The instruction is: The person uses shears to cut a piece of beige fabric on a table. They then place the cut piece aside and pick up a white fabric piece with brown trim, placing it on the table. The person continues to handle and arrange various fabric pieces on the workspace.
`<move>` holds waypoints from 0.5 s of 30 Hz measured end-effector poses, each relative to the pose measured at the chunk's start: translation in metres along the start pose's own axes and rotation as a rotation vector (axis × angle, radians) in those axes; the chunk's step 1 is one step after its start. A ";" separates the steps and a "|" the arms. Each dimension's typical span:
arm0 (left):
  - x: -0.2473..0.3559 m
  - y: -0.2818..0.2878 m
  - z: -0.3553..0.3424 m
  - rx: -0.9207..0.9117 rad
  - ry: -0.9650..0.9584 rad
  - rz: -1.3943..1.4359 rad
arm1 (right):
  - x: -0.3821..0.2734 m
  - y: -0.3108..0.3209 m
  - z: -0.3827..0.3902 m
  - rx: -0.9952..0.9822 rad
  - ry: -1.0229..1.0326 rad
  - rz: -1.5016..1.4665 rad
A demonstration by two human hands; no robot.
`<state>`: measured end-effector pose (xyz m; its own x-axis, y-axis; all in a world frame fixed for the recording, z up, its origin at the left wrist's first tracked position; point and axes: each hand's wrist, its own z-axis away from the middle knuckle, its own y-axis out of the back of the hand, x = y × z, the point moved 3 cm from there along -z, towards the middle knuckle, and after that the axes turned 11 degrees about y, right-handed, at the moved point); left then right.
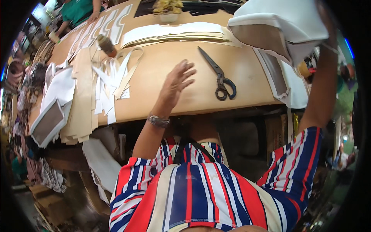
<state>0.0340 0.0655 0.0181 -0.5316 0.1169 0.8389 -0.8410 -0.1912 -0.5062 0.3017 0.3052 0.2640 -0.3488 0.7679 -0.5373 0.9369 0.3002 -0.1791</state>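
Note:
My left hand (179, 82) hovers over the tan tabletop (162, 100) with its fingers apart and nothing in them. To its right lies a pair of large dark scissors (219, 73), blades pointing away from me. Up at the far right, my raised right hand (327, 24) grips a white sewn piece with a brown-grey inside (280, 29), which looks like leather or vinyl. Its fingers are largely hidden at the dark picture rim. Below it, a similar white piece (295, 83) rests on the table's right end.
White strips (112, 79) and long tan strips (83, 92) lie at the left, near a brown bottle (106, 45). Another white piece (58, 92) hangs over the left edge. Stacked sheets (174, 34) and a potted plant (168, 11) stand farther back. A person in green (79, 11) works at the far left.

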 end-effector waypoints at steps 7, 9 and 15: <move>0.014 0.013 -0.015 -0.085 -0.060 0.242 | -0.078 -0.010 0.091 -0.051 0.032 0.520; 0.023 0.021 -0.012 -0.100 -0.116 0.305 | -0.090 -0.021 0.120 -0.127 0.001 0.568; 0.033 0.066 0.080 -0.103 -0.469 0.484 | -0.098 -0.081 0.188 -0.396 -0.049 0.472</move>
<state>-0.0306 -0.0214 0.0281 -0.7698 -0.3978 0.4992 -0.5369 -0.0195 -0.8434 0.2642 0.0993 0.1764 0.1118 0.8453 -0.5224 0.9065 0.1287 0.4021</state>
